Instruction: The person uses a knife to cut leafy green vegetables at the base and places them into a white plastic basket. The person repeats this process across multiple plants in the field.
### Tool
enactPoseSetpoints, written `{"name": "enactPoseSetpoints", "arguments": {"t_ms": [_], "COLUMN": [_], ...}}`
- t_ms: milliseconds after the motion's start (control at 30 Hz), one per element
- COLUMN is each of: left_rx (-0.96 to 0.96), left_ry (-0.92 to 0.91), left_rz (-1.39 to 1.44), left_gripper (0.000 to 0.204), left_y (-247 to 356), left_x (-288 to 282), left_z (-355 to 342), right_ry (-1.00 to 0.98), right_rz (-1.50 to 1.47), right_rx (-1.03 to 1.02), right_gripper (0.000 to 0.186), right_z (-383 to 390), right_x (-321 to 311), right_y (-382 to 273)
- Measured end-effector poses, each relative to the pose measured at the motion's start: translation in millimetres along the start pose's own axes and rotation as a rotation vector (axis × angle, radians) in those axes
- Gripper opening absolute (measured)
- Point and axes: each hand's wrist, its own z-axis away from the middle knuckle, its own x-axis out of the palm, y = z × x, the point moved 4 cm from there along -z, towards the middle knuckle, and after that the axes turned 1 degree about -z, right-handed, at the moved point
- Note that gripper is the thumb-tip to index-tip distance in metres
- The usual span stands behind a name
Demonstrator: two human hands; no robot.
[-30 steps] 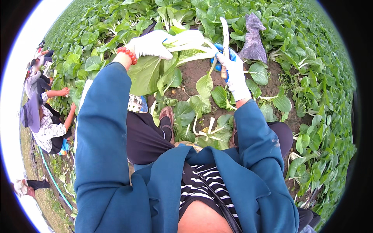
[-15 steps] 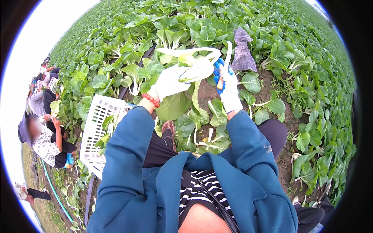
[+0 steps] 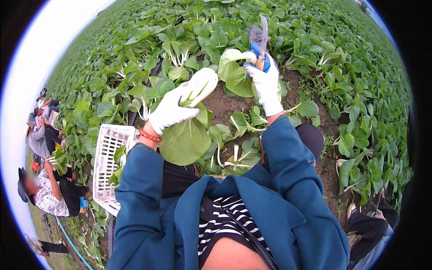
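Note:
My left hand point(image 3: 170, 112), in a white glove, is closed round a bok choy point(image 3: 201, 85). Its pale stalk base points up and to the right, and a broad green leaf hangs below the glove. My right hand point(image 3: 266, 87), in a white glove with blue on the fingers, grips a knife point(image 3: 264, 33) by its wooden handle, blade upward. A loose bok choy leaf point(image 3: 238, 76) with a pale stalk is also caught at these fingers, apart from the plant in the left hand.
A white slatted crate point(image 3: 102, 168) with greens stands to my left. Cut leaves point(image 3: 240, 159) lie on soil before me. Growing bok choy point(image 3: 351, 90) surrounds this patch. A greyish cloth-like piece point(image 3: 255, 36) lies beyond the knife. Other people point(image 3: 49, 193) sit at left; another person's legs point(image 3: 366, 231) show lower right.
My hands have drawn apart, the left one moving left and down with the bok choy. An outer leaf has come off it and is now at my right hand. The knife blade stands clear.

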Motion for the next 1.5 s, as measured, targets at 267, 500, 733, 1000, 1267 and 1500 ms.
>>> {"name": "enactPoseSetpoints", "arguments": {"t_ms": [267, 500, 733, 1000, 1267, 1500], "left_rx": [0.194, 0.348, 0.734, 0.732, 0.553, -0.636], "left_ry": [0.033, 0.015, 0.006, 0.392, 0.872, 0.810], "left_rz": [-0.073, 0.181, 0.505, 0.722, 0.606, -1.827], "left_gripper": [0.064, 0.064, 0.082, 0.082, 0.036, 0.061], "left_y": [31, 38, 67, 52, -49, -136], "left_x": [18, 47, 61, -8, -207, -325], "left_z": [-51, -42, -43, -11, 128, 305], "right_ry": [-0.145, -0.299, -0.184, -0.594, -0.574, -0.140], "right_rz": [-0.038, -0.400, -0.299, -0.093, -0.100, 0.186], "right_rx": [0.033, 0.089, 0.133, 0.090, 0.180, 0.408], "right_gripper": [0.062, 0.060, 0.063, 0.059, 0.052, 0.049], "right_z": [20, 20, 6, -44, -121, -104], "right_x": [35, 49, 55, 160, 153, -9], "right_y": [-39, -37, -49, -63, -15, 66]}}
